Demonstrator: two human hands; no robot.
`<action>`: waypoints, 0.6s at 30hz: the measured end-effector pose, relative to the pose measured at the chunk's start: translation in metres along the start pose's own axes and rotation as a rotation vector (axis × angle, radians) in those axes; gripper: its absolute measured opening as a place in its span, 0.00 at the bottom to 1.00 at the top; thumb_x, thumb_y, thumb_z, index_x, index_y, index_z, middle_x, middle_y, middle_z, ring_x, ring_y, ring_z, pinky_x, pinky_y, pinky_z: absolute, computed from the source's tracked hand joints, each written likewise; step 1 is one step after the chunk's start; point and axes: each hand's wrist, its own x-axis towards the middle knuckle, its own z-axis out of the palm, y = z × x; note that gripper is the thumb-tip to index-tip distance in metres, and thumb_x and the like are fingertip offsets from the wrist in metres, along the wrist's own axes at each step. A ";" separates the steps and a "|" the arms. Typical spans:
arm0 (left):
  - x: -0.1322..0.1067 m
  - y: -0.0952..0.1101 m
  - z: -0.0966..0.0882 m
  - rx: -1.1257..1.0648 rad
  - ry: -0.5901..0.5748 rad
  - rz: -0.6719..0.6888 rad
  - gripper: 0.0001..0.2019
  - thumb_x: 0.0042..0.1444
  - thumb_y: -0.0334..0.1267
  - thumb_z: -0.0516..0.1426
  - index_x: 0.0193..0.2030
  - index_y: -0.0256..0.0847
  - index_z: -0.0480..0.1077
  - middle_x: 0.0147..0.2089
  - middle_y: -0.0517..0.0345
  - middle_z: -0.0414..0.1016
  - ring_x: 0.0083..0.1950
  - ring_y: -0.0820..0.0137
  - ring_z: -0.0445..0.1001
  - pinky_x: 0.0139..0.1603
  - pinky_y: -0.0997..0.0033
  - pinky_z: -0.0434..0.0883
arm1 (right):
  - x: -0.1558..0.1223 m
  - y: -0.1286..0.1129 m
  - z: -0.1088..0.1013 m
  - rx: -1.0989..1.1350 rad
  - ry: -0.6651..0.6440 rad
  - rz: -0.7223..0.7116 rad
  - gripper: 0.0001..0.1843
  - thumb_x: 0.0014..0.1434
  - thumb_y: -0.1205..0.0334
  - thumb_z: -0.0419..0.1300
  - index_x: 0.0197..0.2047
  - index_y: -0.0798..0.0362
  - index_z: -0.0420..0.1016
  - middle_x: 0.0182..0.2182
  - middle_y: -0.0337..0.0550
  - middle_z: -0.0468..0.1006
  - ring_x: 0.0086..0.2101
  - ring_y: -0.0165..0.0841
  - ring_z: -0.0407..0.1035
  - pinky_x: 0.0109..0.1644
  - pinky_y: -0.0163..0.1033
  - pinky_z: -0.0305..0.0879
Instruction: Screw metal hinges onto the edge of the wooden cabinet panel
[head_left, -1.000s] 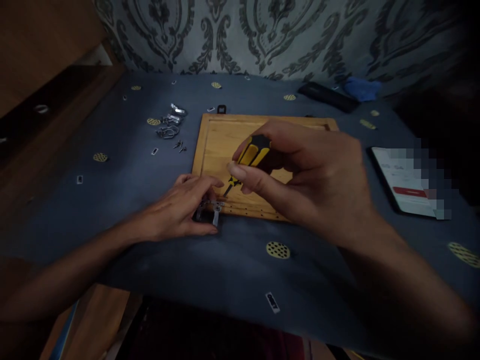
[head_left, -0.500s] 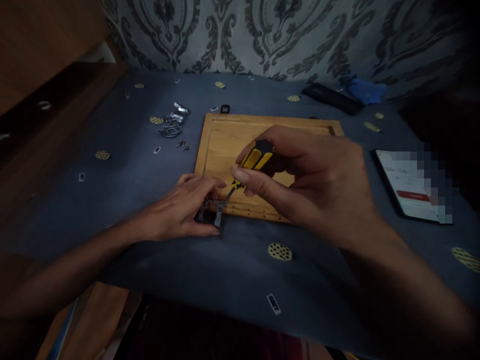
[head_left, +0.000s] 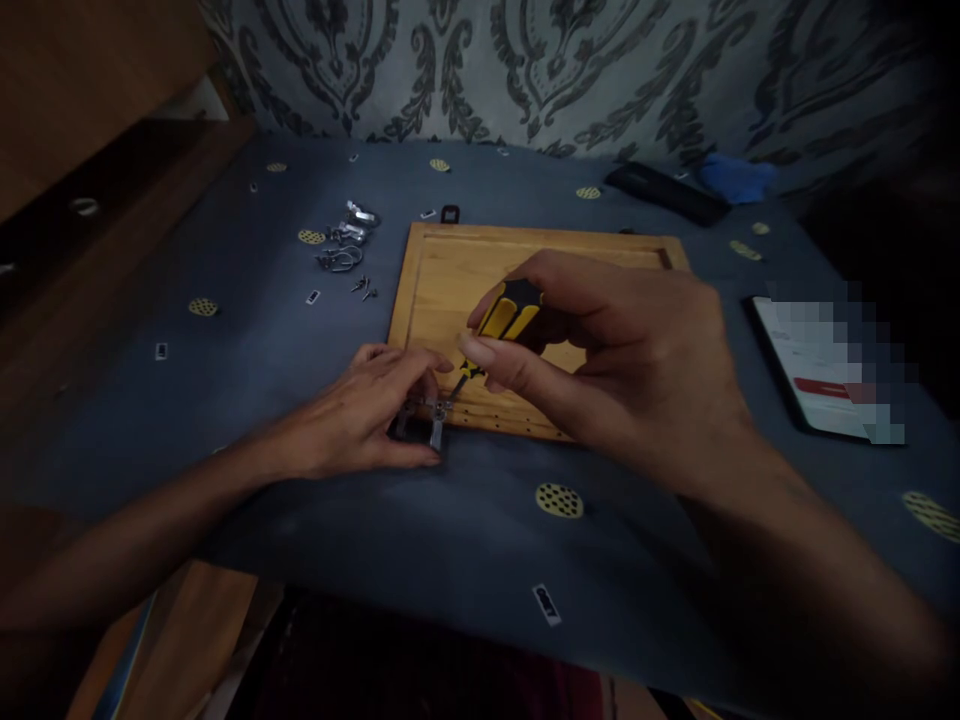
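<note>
My right hand (head_left: 600,350) is closed around the handle of a yellow and black screwdriver (head_left: 510,310). The screwdriver tilts, its thin shaft pointing down to a metal latch-like fitting (head_left: 437,430) at the near left corner of a wooden board (head_left: 540,238). Whether the tip sits in a screw is too small to tell. My left hand (head_left: 382,400) grips the fitting, thumb at its near side and fingers on the board's side. A row of small dark holes runs along the board's near edge.
Several similar metal fittings (head_left: 352,235) and a few small screws (head_left: 364,288) lie on the patterned blue cloth (head_left: 300,540), left of the board. At the right is a phone (head_left: 814,370). Toward the back lie a black case (head_left: 667,193) and a blue cloth bundle (head_left: 739,178).
The screwdriver handle has turned slightly in my right hand and shifted a little left. My left hand keeps its place on the fitting.
</note>
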 end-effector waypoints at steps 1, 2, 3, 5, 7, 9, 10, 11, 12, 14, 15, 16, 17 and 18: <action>0.000 0.000 0.000 -0.004 0.002 0.005 0.26 0.62 0.45 0.70 0.60 0.46 0.64 0.53 0.55 0.80 0.58 0.53 0.79 0.67 0.48 0.67 | 0.000 0.000 0.000 -0.001 -0.003 0.000 0.20 0.71 0.43 0.68 0.35 0.49 0.76 0.28 0.38 0.81 0.27 0.33 0.74 0.28 0.42 0.67; 0.000 -0.001 0.001 -0.007 0.007 0.012 0.27 0.62 0.45 0.70 0.60 0.46 0.63 0.53 0.55 0.80 0.57 0.53 0.79 0.67 0.48 0.67 | 0.000 -0.001 0.000 0.001 -0.005 0.001 0.20 0.71 0.43 0.68 0.35 0.49 0.76 0.28 0.38 0.81 0.27 0.33 0.74 0.28 0.42 0.67; 0.000 -0.001 0.001 -0.009 0.012 0.016 0.27 0.62 0.45 0.71 0.60 0.45 0.63 0.52 0.55 0.80 0.57 0.53 0.79 0.67 0.48 0.67 | 0.000 -0.001 0.000 0.003 -0.008 0.007 0.20 0.71 0.43 0.68 0.35 0.49 0.76 0.28 0.38 0.81 0.27 0.34 0.74 0.28 0.42 0.68; 0.000 -0.001 0.001 -0.007 0.013 0.012 0.27 0.61 0.45 0.71 0.60 0.45 0.64 0.52 0.56 0.80 0.58 0.53 0.79 0.67 0.48 0.67 | 0.000 -0.002 0.000 0.009 -0.013 0.016 0.20 0.71 0.43 0.68 0.35 0.49 0.77 0.29 0.38 0.81 0.28 0.34 0.75 0.29 0.43 0.69; 0.001 0.000 0.001 -0.010 0.013 0.008 0.27 0.61 0.44 0.70 0.60 0.45 0.64 0.52 0.56 0.80 0.57 0.53 0.79 0.67 0.48 0.67 | -0.001 -0.004 0.000 0.003 -0.010 0.025 0.19 0.71 0.44 0.68 0.35 0.49 0.77 0.30 0.38 0.81 0.29 0.34 0.75 0.31 0.43 0.71; 0.001 0.001 0.000 -0.015 0.008 0.003 0.27 0.61 0.44 0.70 0.61 0.45 0.64 0.52 0.56 0.80 0.57 0.54 0.80 0.66 0.49 0.68 | -0.001 -0.005 0.000 0.001 -0.014 0.035 0.18 0.71 0.44 0.68 0.35 0.48 0.77 0.30 0.39 0.82 0.29 0.35 0.76 0.32 0.43 0.72; 0.001 0.001 0.000 -0.016 0.007 0.004 0.27 0.62 0.44 0.70 0.61 0.45 0.63 0.51 0.56 0.80 0.56 0.54 0.80 0.66 0.49 0.68 | -0.001 -0.005 0.001 0.004 -0.016 0.037 0.19 0.71 0.44 0.68 0.35 0.48 0.77 0.30 0.39 0.82 0.29 0.34 0.76 0.32 0.43 0.72; 0.001 0.001 -0.001 -0.017 0.007 0.005 0.27 0.62 0.44 0.70 0.62 0.45 0.63 0.51 0.56 0.81 0.56 0.54 0.80 0.66 0.48 0.68 | -0.002 -0.005 0.001 0.008 -0.016 0.035 0.19 0.72 0.44 0.67 0.35 0.49 0.77 0.30 0.39 0.82 0.29 0.34 0.76 0.32 0.43 0.72; 0.000 0.001 -0.001 -0.016 0.009 0.007 0.27 0.62 0.45 0.69 0.62 0.46 0.63 0.51 0.56 0.80 0.56 0.54 0.79 0.66 0.48 0.68 | -0.002 -0.006 0.002 0.012 -0.018 0.032 0.19 0.72 0.44 0.67 0.35 0.49 0.77 0.30 0.39 0.82 0.29 0.34 0.76 0.32 0.42 0.72; 0.000 -0.001 0.000 -0.013 0.013 0.014 0.27 0.62 0.45 0.69 0.62 0.46 0.64 0.51 0.56 0.80 0.56 0.54 0.79 0.65 0.49 0.68 | -0.002 -0.006 0.003 0.020 -0.029 0.027 0.20 0.73 0.44 0.66 0.35 0.50 0.77 0.30 0.39 0.82 0.29 0.34 0.77 0.32 0.42 0.71; 0.000 -0.001 0.000 -0.012 0.015 0.019 0.27 0.62 0.44 0.69 0.62 0.46 0.64 0.51 0.56 0.80 0.56 0.54 0.79 0.64 0.49 0.68 | -0.002 -0.006 0.003 0.027 -0.032 0.031 0.20 0.73 0.44 0.65 0.36 0.50 0.77 0.31 0.40 0.82 0.30 0.34 0.77 0.32 0.43 0.72; 0.000 -0.001 0.000 -0.012 0.014 0.023 0.26 0.63 0.44 0.69 0.62 0.46 0.64 0.51 0.56 0.80 0.55 0.54 0.79 0.64 0.49 0.68 | -0.002 -0.006 0.003 0.037 -0.034 0.039 0.19 0.73 0.44 0.66 0.36 0.49 0.77 0.32 0.40 0.83 0.30 0.35 0.77 0.33 0.43 0.72; 0.000 -0.002 0.000 -0.011 0.012 0.025 0.26 0.63 0.44 0.69 0.62 0.46 0.64 0.51 0.56 0.80 0.55 0.54 0.79 0.63 0.50 0.68 | -0.002 -0.005 0.003 0.046 -0.040 0.052 0.18 0.72 0.44 0.66 0.37 0.48 0.77 0.33 0.40 0.83 0.31 0.36 0.77 0.34 0.44 0.73; 0.000 -0.001 0.001 -0.009 0.010 0.024 0.26 0.63 0.44 0.69 0.62 0.46 0.64 0.51 0.57 0.80 0.54 0.55 0.79 0.63 0.50 0.68 | -0.002 -0.005 0.003 0.053 -0.047 0.062 0.17 0.72 0.45 0.67 0.37 0.47 0.77 0.33 0.40 0.83 0.32 0.37 0.77 0.34 0.44 0.74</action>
